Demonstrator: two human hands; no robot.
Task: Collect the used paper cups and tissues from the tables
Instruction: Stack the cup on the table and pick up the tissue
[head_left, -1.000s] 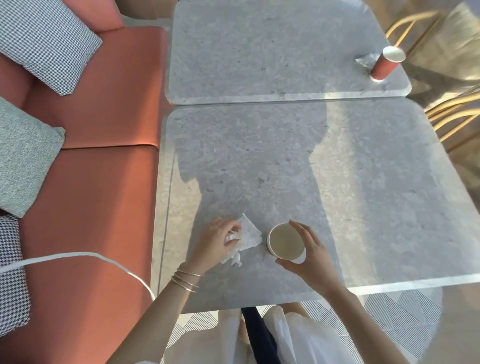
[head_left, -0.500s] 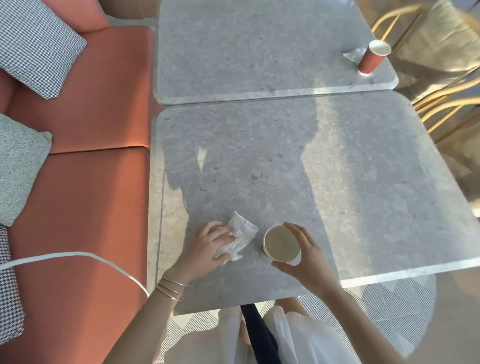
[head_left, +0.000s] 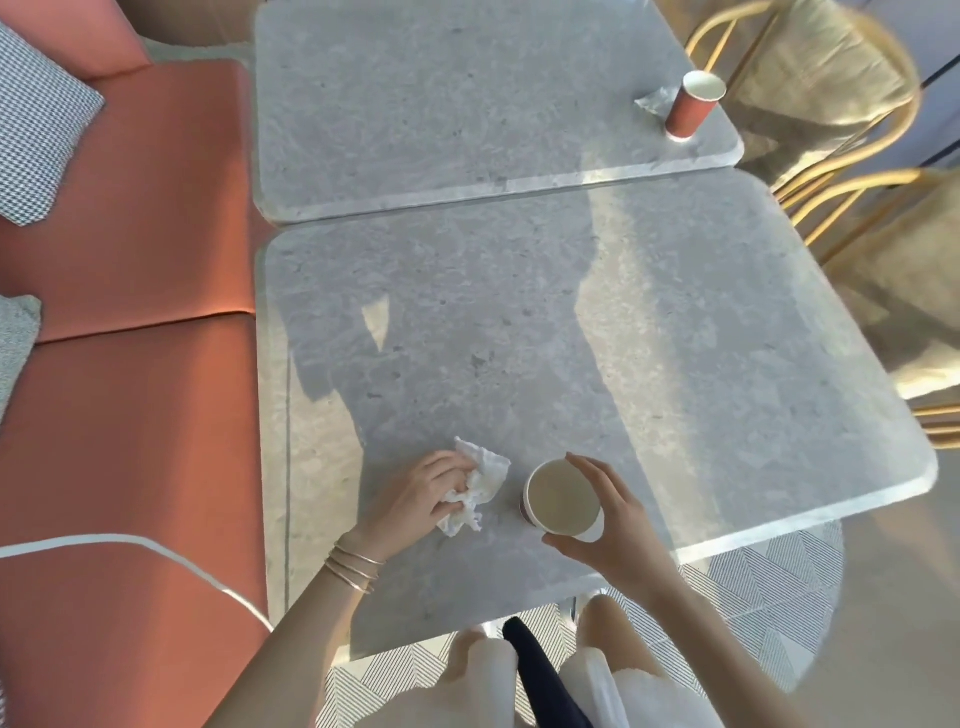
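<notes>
Cup (head_left: 561, 501) upright, mouth up | right hand (head_left: 621, 527) grips | left hand (head_left: 415, 499) pinches tissue (head_left: 483, 480)

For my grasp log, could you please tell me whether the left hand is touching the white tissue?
Touching. The head view shows the left hand with fingers curled onto the white tissue.

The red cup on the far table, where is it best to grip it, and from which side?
Grip the red cup round its side wall, near the middle, probably coming from its right or near side. It stands upright, mouth open, and a tissue lies close at its left, so that side is crowded.
</notes>
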